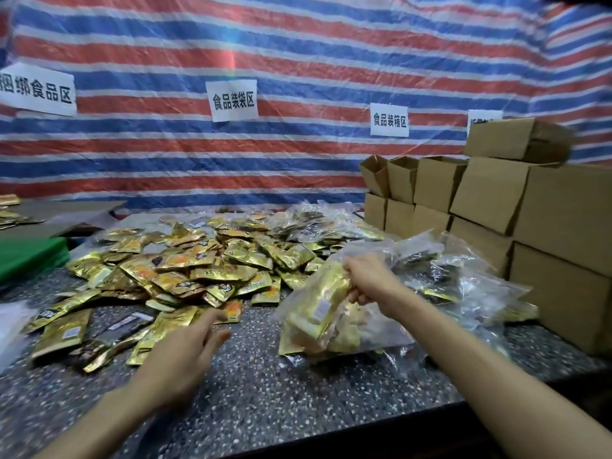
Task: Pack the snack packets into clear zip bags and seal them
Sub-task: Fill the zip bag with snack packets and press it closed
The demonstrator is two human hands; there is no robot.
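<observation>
Packets (185, 270) left on table (265, 385), boxes (496, 207) right, filled bags (463, 276) btwn.

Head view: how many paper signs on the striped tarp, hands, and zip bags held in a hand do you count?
Paper signs: 4, the rightmost partly hidden behind the cardboard boxes
Hands: 2, left hand and right hand
Held zip bag: 1, gripped by the right hand
Total: 7

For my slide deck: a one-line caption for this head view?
Right hand grips a packet-filled clear zip bag; left hand hovers open beside the loose gold snack packets.
</observation>
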